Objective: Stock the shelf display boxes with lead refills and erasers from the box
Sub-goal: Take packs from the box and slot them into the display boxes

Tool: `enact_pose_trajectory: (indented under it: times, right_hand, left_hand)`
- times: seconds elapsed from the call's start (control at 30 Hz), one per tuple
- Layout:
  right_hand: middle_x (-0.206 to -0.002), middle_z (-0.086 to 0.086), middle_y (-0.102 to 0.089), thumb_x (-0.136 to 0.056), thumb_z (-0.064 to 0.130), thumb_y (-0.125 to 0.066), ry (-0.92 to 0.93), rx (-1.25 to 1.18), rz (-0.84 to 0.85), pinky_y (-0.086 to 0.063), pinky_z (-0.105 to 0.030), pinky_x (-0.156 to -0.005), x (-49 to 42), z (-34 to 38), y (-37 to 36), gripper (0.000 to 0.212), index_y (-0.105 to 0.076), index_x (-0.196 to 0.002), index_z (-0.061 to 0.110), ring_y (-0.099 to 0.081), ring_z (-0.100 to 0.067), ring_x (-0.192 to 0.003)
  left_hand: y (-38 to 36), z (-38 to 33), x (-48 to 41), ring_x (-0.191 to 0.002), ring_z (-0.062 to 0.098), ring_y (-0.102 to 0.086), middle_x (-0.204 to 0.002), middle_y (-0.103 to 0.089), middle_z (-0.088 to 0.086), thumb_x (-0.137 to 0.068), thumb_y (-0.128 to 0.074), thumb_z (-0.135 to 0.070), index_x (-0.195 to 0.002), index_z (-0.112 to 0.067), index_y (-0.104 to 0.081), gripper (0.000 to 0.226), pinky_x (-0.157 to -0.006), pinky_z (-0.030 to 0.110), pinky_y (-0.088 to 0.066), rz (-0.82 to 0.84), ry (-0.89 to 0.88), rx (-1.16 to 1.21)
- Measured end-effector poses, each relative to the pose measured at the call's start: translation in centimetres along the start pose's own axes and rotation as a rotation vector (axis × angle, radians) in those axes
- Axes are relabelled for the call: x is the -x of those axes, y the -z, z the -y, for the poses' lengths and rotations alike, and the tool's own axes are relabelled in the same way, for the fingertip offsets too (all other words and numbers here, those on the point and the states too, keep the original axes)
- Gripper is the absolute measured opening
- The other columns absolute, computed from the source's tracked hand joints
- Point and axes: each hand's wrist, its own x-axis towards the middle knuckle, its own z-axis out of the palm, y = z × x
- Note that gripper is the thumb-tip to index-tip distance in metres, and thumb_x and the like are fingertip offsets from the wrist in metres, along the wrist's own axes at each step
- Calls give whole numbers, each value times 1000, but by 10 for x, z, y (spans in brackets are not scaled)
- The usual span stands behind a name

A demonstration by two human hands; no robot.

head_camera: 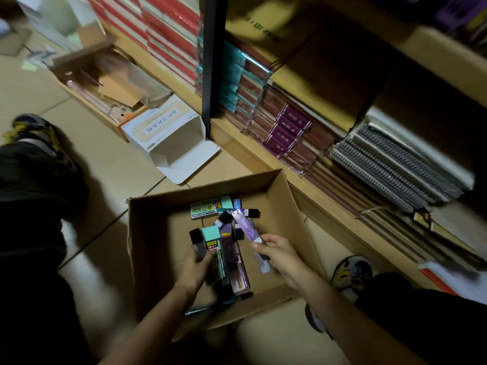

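Down we go over the cardboard box (147, 246), which sits on the tiled floor (105, 167) right against the bottom shelf (263, 159). The left hand (196, 267) is inside the box, fingers wrapped round a bundle of refill cases (212, 243), with mint caps and black caps sticking up out of the grip. The right hand (279, 255) pinches a single purple refill case (246, 227) by its near half, and the far end tilts out over the box. More small packs lie loose on the box bottom, with a green pack (204, 210) at the far side (its label is too blurred to read). Beyond the box an open white carton (168, 133) lies on the floor beside the dark shelf post. Spiral notebooks (395, 167) are stacked on the shelf to the right.
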Motion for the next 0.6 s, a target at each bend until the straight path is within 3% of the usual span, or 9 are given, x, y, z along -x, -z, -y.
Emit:
enact_pose_trajectory:
  times: [0.07, 0.17, 0.3, 0.43, 0.6]
  right_hand:
    - [-80, -5, -65, -90, 6, -58, 62, -70, 38, -47, -14, -54, 12, 16, 2, 16, -62, -105, 3, -60, -11, -67]
    - [-87, -5, -71, -93, 13, -54, 152, -175, 138, -52, -21, -62, 34, 39, 3, 16, -67, -101, 11, -68, -12, -76]
    - [-96, -4, -73, -91, 15, -55, 269, -223, 191, -55, -26, -70, 68, 70, 4, 17, -69, -101, 15, -69, -15, -88]
    - [-95, -8, -71, -90, 11, -58, 371, -174, 150, -55, -31, -74, 103, 98, 0, 15, -66, -103, 12, -68, -19, -87]
    - [-84, -7, -65, -86, 2, -62, 457, -164, 46, -50, -26, -62, 134, 129, -4, 10, -60, -92, 10, -62, -15, -73]
  left_hand:
    - [-2, -21, 8, -65, 16, -56, -106, -57, 28, -96, -52, -19, -114, -15, -46, 19, -46, 24, -42, 74, -60, -5]
    - [-10, -57, 25, -61, 9, -62, -94, -61, 9, -96, -50, -22, -119, -19, -45, 24, -42, 19, -45, 207, -122, 68]
    - [-25, -97, 51, -95, 24, -64, -111, -60, 8, -95, -50, -23, -110, -25, -45, 15, -63, 33, -54, 283, -194, 180]
    - [-41, -123, 78, -110, 32, -61, -123, -60, 14, -98, -46, -23, -127, -19, -43, 29, -91, 53, -50, 349, -260, 317]
    - [-58, -153, 105, -110, 38, -59, -126, -57, 23, -101, -37, -29, -133, -9, -41, 37, -87, 53, -51, 296, -311, 378]
